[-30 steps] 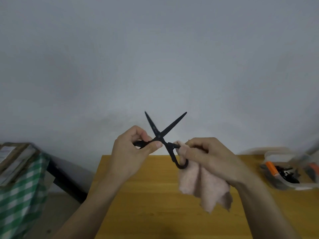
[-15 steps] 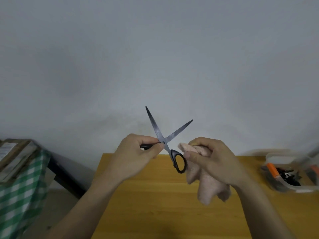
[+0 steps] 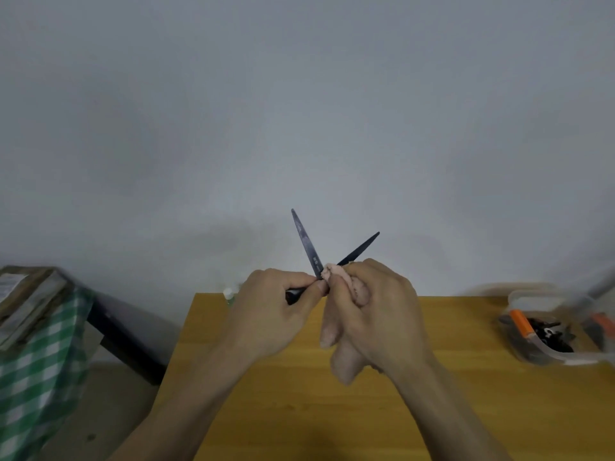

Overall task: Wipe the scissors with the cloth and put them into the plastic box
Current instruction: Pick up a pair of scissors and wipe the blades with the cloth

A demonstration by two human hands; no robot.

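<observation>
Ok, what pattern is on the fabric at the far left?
Green and white check on the fabric, seen in the head view, the only one.

Bare table (image 3: 266,410) lies below both hands. The plastic box (image 3: 545,331) stands far right, its open top holding tools.

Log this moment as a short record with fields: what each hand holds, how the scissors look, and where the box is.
left hand: grips a scissors handle
right hand: presses the pink cloth at the blades' crossing
scissors: blades open, tips up, held above the wooden table
plastic box: on the table at right, other tools inside
task state: wiping; scissors not yet boxed
</observation>
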